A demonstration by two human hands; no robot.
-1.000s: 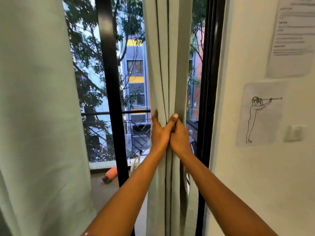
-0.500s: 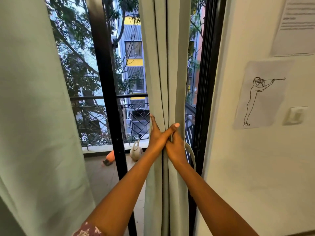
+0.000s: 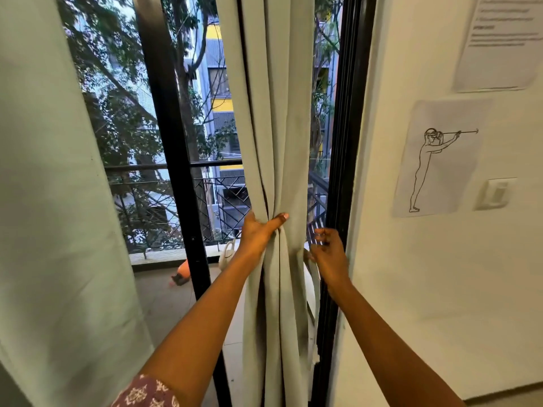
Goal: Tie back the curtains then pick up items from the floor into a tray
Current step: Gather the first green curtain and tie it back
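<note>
Gripping the bunched pale-green curtain (image 3: 273,160) beside the black door frame (image 3: 338,171): left hand (image 3: 258,235), thumb across the folds. Right hand (image 3: 329,254) apart at the curtain's right edge, fingers loosely curled; can't tell what it holds.

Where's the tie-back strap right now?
In the head view the tie-back strap hangs right of the gathered curtain, against the black door frame, just below the right hand.
</note>
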